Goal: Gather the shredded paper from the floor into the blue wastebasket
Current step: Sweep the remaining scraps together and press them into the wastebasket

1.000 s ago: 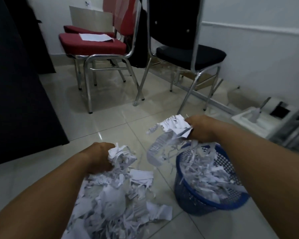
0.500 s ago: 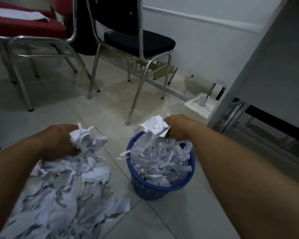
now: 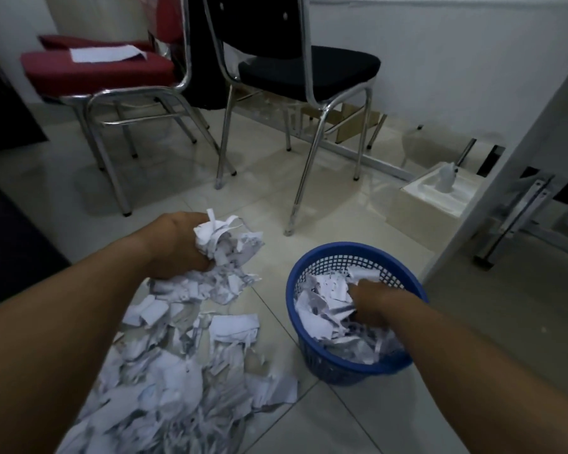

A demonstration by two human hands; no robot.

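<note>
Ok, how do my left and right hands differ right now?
The left hand grips a bunch of shredded paper over the floor pile; the right hand is down inside the blue wastebasket. The left hand's grip is plain; the right hand's fingers are buried in paper, so its grip is unclear. Both touch shredded paper.

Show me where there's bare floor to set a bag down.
Bare tile lies between the blue wastebasket and the legs of the black chair, and right of it toward the white box. Left of it is crowded: shredded paper covers the floor, leaving only a narrow strip.
</note>
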